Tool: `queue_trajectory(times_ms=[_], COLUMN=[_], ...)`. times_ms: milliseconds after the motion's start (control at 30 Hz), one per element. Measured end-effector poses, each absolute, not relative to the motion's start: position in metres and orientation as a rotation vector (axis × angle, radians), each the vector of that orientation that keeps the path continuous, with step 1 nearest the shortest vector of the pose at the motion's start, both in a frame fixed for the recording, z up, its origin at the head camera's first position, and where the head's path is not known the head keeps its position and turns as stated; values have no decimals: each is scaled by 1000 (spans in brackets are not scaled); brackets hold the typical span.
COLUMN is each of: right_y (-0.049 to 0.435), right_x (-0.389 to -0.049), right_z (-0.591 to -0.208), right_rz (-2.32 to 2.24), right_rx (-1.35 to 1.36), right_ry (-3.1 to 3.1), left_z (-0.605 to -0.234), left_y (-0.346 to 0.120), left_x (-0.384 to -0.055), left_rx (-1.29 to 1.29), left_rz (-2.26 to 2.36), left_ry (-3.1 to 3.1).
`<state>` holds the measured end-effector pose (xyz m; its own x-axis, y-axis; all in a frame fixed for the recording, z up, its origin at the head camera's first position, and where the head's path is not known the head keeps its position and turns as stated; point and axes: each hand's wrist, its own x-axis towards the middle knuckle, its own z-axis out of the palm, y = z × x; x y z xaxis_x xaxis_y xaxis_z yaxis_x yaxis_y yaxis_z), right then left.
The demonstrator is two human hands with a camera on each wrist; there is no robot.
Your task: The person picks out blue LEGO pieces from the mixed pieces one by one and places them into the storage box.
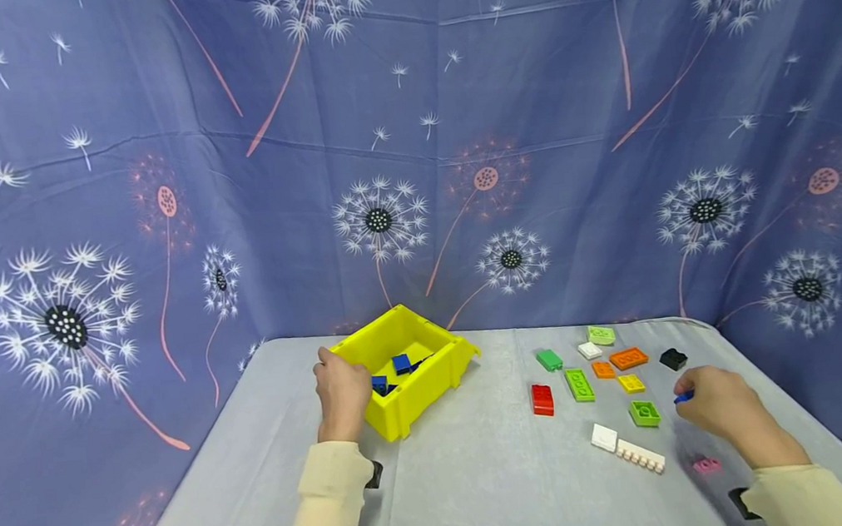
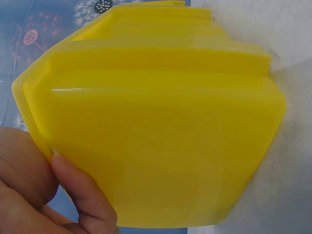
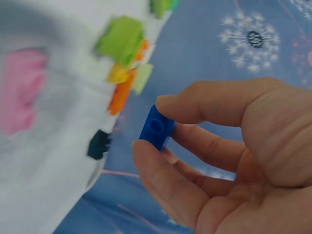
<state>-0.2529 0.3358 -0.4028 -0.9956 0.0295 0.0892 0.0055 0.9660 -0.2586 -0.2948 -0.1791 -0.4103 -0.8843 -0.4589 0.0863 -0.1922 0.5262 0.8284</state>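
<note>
My left hand (image 1: 344, 393) grips the near left rim of a yellow plastic bin (image 1: 426, 392). In the left wrist view its thumb lies against the outer wall of the bin (image 2: 165, 141). Inside are a few blue bricks (image 1: 401, 364), partly hidden by the wall. Over the right side of the table, my right hand (image 1: 729, 410) pinches a small blue brick (image 3: 157, 126) between thumb and fingertips, raised above the cloth. Nearest to that hand are a pink brick (image 1: 707, 465), a black brick (image 1: 673, 359) and a lime green brick (image 1: 645, 414).
Loose bricks lie across the table's right half: a red one (image 1: 542, 400), a long lime one (image 1: 579, 385), an orange one (image 1: 629, 358), a yellow one (image 1: 631, 383) and a white strip (image 1: 641, 456) among them. A patterned blue curtain (image 1: 439, 128) hangs behind the grey-covered table (image 1: 479, 492).
</note>
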Motion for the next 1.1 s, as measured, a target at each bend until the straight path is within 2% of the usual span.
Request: queue_trajectory(times_ms=[1100], right_y=[195], right_x=[-253], right_z=[-314], right_rz=[702], right_rx=[242], right_ry=[-2720], left_z=[-410], left_y=[-181], left_x=[-295], left_rx=[548], left_rz=[-1302], left_ry=[-2487])
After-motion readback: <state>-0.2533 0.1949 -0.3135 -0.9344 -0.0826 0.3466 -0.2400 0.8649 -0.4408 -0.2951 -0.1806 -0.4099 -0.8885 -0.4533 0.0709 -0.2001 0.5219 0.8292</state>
